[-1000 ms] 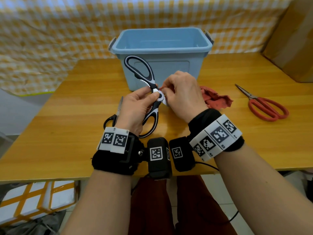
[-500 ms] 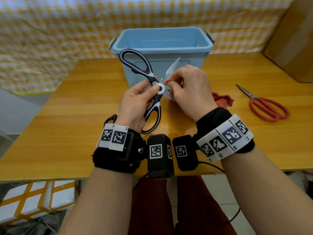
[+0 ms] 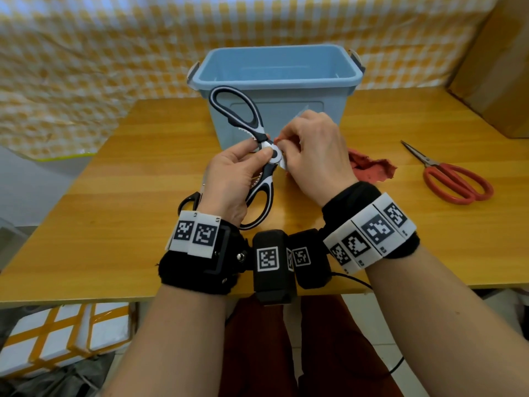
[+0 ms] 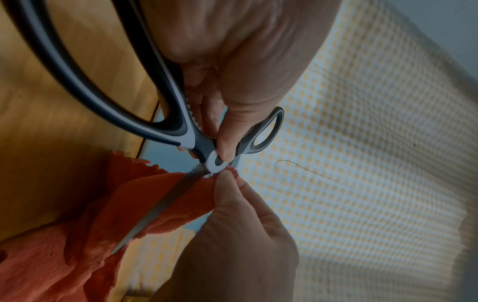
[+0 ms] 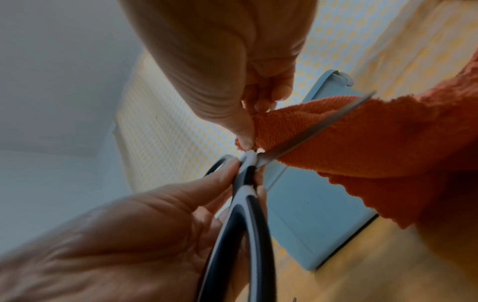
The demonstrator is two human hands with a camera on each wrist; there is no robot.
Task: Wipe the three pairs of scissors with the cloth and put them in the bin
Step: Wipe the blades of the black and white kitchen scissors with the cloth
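- Left hand (image 3: 229,179) pinches the black-handled scissors (image 3: 259,156) at the pivot: rigid, sharp, best held there.
- Right hand (image 3: 312,156) fingers pinch the soft cloth (image 4: 165,200) around the blade.

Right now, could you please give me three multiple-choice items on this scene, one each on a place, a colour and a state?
1. Where do the red scissors lie?
A. In the bin
B. On the table, right of the cloth
C. Under the left hand

2. What colour is the bin?
A. Light blue
B. Yellow
C. Black

3. What is the right hand doing?
A. Resting flat on the table
B. Holding the red scissors
C. Pinching the cloth round the blade of the black scissors

Answers: 1 B, the head view shows them flat on the table, apart from both hands. 2 A, its walls and rim are pale blue. 3 C, both wrist views show the cloth folded over the blade by the pivot, while the left hand grips the handles.
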